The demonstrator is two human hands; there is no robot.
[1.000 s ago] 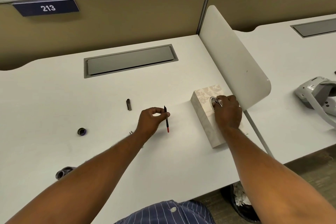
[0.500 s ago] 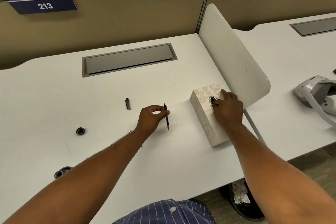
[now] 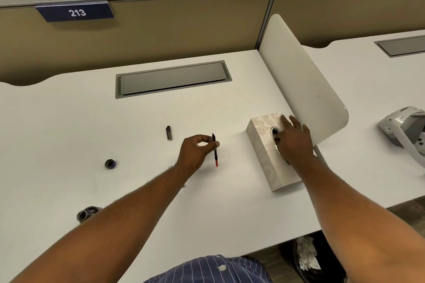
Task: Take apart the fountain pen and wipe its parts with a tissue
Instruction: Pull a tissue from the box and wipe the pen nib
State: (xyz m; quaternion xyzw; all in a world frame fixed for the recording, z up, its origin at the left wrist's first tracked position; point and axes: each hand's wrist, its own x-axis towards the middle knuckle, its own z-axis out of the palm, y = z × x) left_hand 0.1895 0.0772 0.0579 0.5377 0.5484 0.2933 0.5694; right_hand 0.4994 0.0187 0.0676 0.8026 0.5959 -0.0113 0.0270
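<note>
My left hand point(image 3: 197, 148) pinches a thin dark pen part with a red end point(image 3: 215, 151) between thumb and fingertips, holding it just above the white desk point(image 3: 69, 135). My right hand point(image 3: 293, 139) lies on top of a beige patterned tissue box point(image 3: 259, 138), fingers spread, one finger dipping into its oval slot point(image 3: 274, 132); no tissue shows. A short dark pen piece point(image 3: 169, 132) lies on the desk behind my left hand. A small metal bit point(image 3: 170, 167) peeks out beside my left wrist.
A small dark round cap point(image 3: 110, 163) and an ink bottle point(image 3: 86, 213) sit at the left. A grey cable hatch point(image 3: 172, 78) is set into the desk. A white divider panel point(image 3: 303, 80) rises right of the box, a grey headset point(image 3: 404, 128) beyond. A bin point(image 3: 310, 257) stands below.
My right hand has shifted forward along the top of the tissue box, fingers now stretched flat past the slot. My left hand keeps its hold on the pen part in the same spot.
</note>
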